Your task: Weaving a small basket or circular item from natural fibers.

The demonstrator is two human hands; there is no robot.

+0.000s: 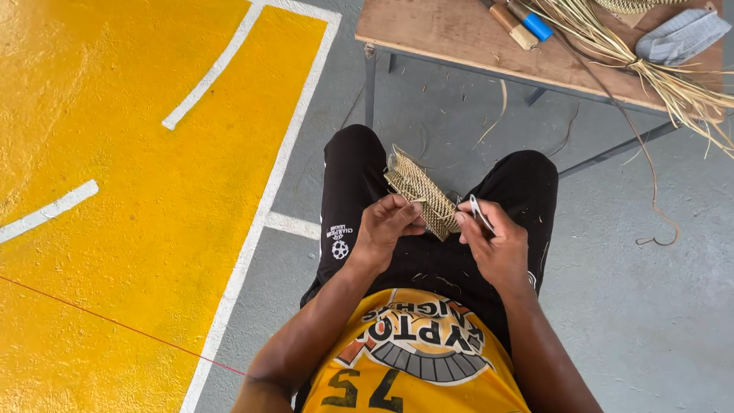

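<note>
Pinched between the fingers of the left hand [386,229] is the near end of a small flat woven strip of tan straw [423,197], which slants up and away over the person's lap, its far end loose and frayed above the left thigh. Fingers of that hand curl closed around the strip's lower edge, thumb on top. Just beside it, the right hand [493,243] is closed on a thin silvery tool [479,213], needle-like or blade-like; which of the two I cannot tell. Its tip points towards the strip's right edge, and whether it touches the weave is not clear. Both hands sit close together over black shorts [352,183], with a yellow printed jersey [417,359] below them.

Ahead stands a wooden table on a grey metal frame [459,34]. Along its right part lies a bundle of long dry pale straw [650,65], its ends spilling over the near edge. A folded grey cloth [680,34] rests near the far right corner, touching the straw. Near the far edge lie a wooden-handled tool [511,21] and a blue-handled tool [534,23], side by side. Loose straw bits litter the grey concrete floor [650,306]; to the left the floor is painted yellow with white lines [138,191]
</note>
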